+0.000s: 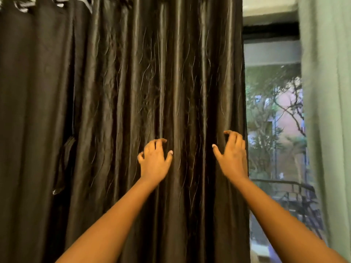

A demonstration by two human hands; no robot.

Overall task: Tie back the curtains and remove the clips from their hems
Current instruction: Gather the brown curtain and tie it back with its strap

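Fingers of both hands (154, 159) (232, 154) curl, half-open, against the dark curtain (171, 82).

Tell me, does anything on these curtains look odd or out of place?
Little stands out. A loose strip of dark fabric hangs unused against the plain dark curtain on the left. The shiny dark brown pleated curtain is not tied back, and no clips are visible.

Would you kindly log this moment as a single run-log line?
left hand: clawed on dark curtain | right hand: clawed near its right edge | tie-back: not done | clips: none visible | window: partly uncovered
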